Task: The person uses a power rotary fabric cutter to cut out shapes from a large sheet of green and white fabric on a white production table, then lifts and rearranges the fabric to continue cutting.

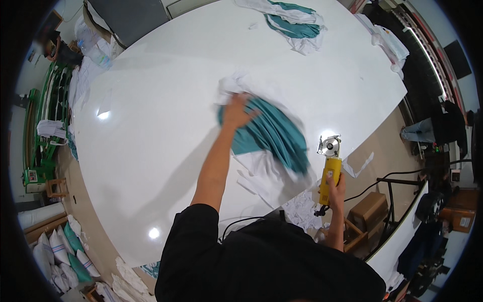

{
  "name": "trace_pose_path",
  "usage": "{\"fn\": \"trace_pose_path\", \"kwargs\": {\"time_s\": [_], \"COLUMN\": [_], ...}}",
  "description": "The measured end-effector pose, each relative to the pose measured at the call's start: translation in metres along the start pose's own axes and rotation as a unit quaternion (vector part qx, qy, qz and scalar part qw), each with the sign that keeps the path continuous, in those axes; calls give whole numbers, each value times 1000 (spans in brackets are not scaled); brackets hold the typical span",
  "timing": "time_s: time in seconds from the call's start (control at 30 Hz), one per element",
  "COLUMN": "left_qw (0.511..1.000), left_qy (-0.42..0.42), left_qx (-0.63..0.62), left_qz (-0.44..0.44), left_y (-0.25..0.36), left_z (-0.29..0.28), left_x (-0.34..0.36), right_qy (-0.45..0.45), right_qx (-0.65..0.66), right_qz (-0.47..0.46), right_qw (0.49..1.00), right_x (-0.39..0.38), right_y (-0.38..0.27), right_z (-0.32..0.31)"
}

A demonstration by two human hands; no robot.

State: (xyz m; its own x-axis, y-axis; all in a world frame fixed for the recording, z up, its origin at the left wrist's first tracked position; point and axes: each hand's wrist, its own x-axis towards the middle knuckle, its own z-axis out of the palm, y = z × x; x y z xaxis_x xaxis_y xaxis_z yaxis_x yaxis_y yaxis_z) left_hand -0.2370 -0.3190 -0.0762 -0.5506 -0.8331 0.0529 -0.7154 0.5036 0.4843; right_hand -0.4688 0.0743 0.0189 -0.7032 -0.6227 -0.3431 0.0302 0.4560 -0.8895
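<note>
The left hand (236, 111) reaches far out over the white desk (151, 151), its fingers spread flat on a heap of teal and white cloth (269, 133) that lies toward the desk's right edge; the cloth is blurred, so its folds cannot be made out. White offcuts (261, 183) lie just below the heap, running to the near right edge of the desk. The right hand (334, 189) holds a yellow rotary cutter (329, 171) at that same edge, fingers wrapped around its handle, the round blade (330, 146) pointing away from the person and close beside the cloth. A black cable (241, 221) trails over the near edge by the person's black sleeve. Another pile of teal and white cloth (294, 22) lies at the far edge of the desk, well apart from the hands.
</note>
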Motion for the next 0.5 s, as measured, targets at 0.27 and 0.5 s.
{"fn": "trace_pose_path", "kwargs": {"time_s": [0.27,0.5], "left_qw": [856,858], "left_qy": [114,100], "left_qx": [75,78], "left_qz": [-499,-498], "left_y": [-196,-229], "left_z": [-100,-129], "left_x": [-112,-191], "right_qy": [-44,-139], "right_qx": [-80,-83], "right_qz": [5,-34], "right_qw": [996,986], "right_x": [23,39], "right_y": [3,-28], "right_z": [31,108]}}
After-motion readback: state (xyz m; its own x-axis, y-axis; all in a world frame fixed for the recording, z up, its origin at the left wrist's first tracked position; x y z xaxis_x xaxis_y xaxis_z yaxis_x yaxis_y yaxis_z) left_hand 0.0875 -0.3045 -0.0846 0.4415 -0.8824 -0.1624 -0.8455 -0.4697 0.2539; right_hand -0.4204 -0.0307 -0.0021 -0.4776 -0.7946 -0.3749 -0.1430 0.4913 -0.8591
